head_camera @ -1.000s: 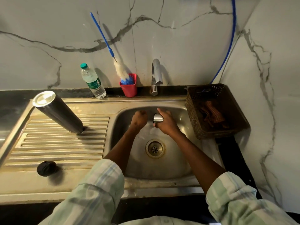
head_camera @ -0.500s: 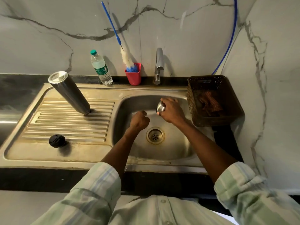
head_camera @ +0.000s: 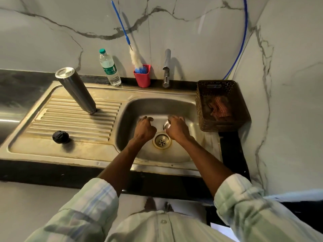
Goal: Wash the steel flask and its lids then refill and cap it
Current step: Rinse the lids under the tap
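The person's two forearms reach out of rolled striped sleeves over the front rim of the sink (head_camera: 174, 167) and down into its bowl. Just above the drain (head_camera: 161, 141), the right hand (head_camera: 176, 128) curls its fingers round a small steel cap (head_camera: 167, 126), whose shiny round end peeks out on the drain side of the fist. The left hand (head_camera: 146, 127) hovers just left of the drain with its fingers curled in and nothing in them; the two hands are near each other but apart. Left of the drain, on the ribbed draining board, a black round lid (head_camera: 60, 136) lies near the front edge. Farther back on the same ribs the steel flask (head_camera: 76, 90) stands mouth down, its flat base uppermost. Right of the drain a brown perforated basket (head_camera: 222, 105) sits on the dark tabletop (head_camera: 229, 151) with a checked cloth (head_camera: 220, 109) inside. Beyond the drain, along the marble wall, stand a tap (head_camera: 167, 67), a red cup (head_camera: 142, 75) holding a blue-handled brush (head_camera: 135, 58), and a clear water bottle (head_camera: 109, 68).
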Tool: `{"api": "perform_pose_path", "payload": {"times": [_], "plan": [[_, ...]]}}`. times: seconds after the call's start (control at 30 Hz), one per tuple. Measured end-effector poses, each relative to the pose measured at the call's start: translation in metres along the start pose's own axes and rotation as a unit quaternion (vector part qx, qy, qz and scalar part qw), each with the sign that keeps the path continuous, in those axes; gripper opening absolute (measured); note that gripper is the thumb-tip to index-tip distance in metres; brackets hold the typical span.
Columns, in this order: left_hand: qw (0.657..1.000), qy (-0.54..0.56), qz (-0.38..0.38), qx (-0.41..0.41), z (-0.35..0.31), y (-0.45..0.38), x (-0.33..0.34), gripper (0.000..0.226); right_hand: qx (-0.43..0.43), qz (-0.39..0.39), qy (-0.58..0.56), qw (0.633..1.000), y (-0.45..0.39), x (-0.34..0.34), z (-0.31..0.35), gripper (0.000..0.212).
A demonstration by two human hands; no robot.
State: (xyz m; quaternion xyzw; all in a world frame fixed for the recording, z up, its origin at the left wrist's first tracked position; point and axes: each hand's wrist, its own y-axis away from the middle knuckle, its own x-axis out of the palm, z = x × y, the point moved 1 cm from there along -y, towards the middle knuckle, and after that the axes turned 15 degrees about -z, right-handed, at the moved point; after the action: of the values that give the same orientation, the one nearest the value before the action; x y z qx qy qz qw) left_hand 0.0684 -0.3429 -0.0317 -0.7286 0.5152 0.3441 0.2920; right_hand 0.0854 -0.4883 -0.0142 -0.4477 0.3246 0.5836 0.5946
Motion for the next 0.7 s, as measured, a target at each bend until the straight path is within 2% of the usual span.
{"api": "perform_pose_path", "payload": {"times": [0.03, 0.1, 0.2, 0.23, 0.27, 0.3, 0.33, 0.37, 0.43, 0.53, 0.57, 0.63, 0.67, 0.7], "plan": [[1.000, -0.001, 0.002, 0.002, 0.001, 0.004, 0.001, 0.052, 0.016, 0.003, -0.012, 1.000, -0.002, -0.002, -0.002, 0.044], [1.000, 0.000, -0.009, 0.001, 0.005, 0.010, -0.002, 0.051, 0.012, -0.042, -0.065, 0.997, -0.011, -0.018, 0.002, 0.058], [0.999, 0.010, -0.034, -0.006, 0.007, 0.017, -0.005, 0.050, 0.026, -0.189, -0.166, 0.967, -0.013, -0.037, 0.007, 0.063], [0.999, 0.016, -0.045, -0.010, 0.006, 0.018, -0.006, 0.050, 0.030, -0.211, -0.169, 0.962, -0.006, -0.032, 0.008, 0.062], [0.998, 0.022, -0.053, -0.014, 0.005, 0.020, -0.008, 0.050, 0.028, -0.182, -0.134, 0.974, 0.001, -0.022, 0.007, 0.060], [0.998, 0.026, -0.058, -0.014, 0.006, 0.021, -0.008, 0.050, 0.038, -0.110, -0.088, 0.989, 0.007, -0.009, 0.003, 0.058], [0.998, 0.028, -0.057, -0.013, 0.007, 0.022, -0.009, 0.051, 0.060, -0.041, -0.052, 0.996, 0.008, 0.003, -0.002, 0.056], [0.998, 0.030, -0.053, -0.012, 0.009, 0.022, -0.008, 0.050, 0.078, -0.007, -0.053, 0.995, 0.007, 0.006, -0.004, 0.056], [0.997, 0.041, -0.061, -0.018, 0.015, 0.022, -0.011, 0.049, 0.077, -0.044, -0.108, 0.990, 0.001, 0.001, 0.007, 0.061], [0.993, 0.061, -0.097, -0.023, 0.030, 0.019, -0.017, 0.045, 0.059, -0.175, -0.144, 0.972, 0.002, -0.001, 0.029, 0.062], [0.992, 0.065, -0.104, -0.019, 0.036, 0.017, -0.018, 0.044, 0.067, -0.165, -0.131, 0.975, 0.007, 0.008, 0.034, 0.060], [0.991, 0.066, -0.116, -0.014, 0.046, 0.013, -0.026, 0.044, 0.141, -0.058, -0.100, 0.983, 0.014, 0.033, 0.038, 0.054], [0.990, 0.067, -0.121, -0.012, 0.052, 0.011, -0.032, 0.043, 0.166, -0.029, -0.109, 0.980, 0.016, 0.043, 0.042, 0.052], [0.989, 0.072, -0.127, -0.007, 0.059, 0.009, -0.036, 0.041, 0.173, -0.031, -0.132, 0.976, 0.018, 0.049, 0.048, 0.052]]}}
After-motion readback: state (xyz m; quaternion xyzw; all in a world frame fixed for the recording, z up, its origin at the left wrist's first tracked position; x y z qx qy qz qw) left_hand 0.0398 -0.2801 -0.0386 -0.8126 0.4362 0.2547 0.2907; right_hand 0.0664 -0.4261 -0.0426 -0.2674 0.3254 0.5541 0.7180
